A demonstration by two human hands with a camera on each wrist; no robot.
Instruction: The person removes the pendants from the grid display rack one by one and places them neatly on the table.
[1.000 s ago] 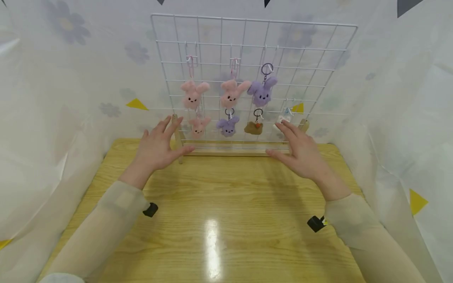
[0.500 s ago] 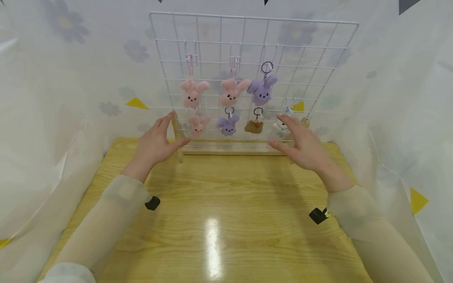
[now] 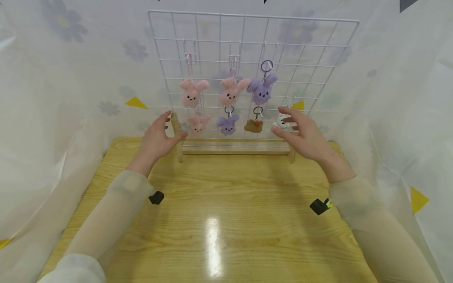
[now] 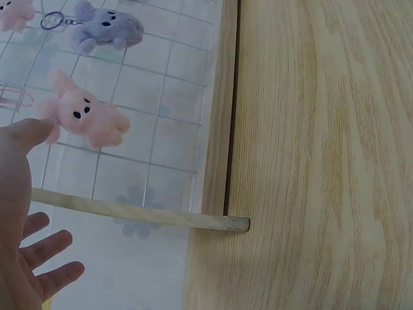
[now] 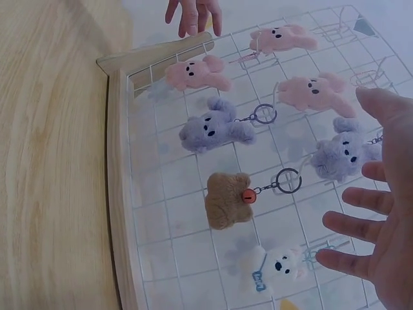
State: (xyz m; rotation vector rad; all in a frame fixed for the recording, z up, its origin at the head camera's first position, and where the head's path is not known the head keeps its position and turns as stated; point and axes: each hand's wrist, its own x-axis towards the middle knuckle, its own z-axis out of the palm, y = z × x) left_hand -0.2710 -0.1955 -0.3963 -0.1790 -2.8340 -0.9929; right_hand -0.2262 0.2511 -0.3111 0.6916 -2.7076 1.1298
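A white wire grid rack [image 3: 255, 16] stands on a wooden base [image 3: 235, 151]. My left hand [image 3: 155, 138] is beside its left wooden post [image 3: 175, 133], fingers spread and nothing held. At the right end, my right hand [image 3: 306, 135] has thumb and fingers apart around a hanging white plush keychain [image 5: 274, 268], which it partly covers in the head view. The right wrist view shows the fingers over the grid with nothing gripped. Nearest my left thumb hangs a pink bunny plush [image 4: 90, 116]. A brown plush keychain [image 3: 253, 126] with a red bell hangs left of the white one.
Along the grid's upper row hang two pink bunny plushes [image 3: 191, 94] and a purple one [image 3: 262, 92]. Another purple bunny [image 3: 228, 125] is in the lower row. The wooden table [image 3: 226, 196] extends in front; pale sheets with flowers surround it.
Both hands have shifted up in the head view, the left one slightly outward along the rack's post and the right one rightward, uncovering more of the white plush. The keychains still hang.
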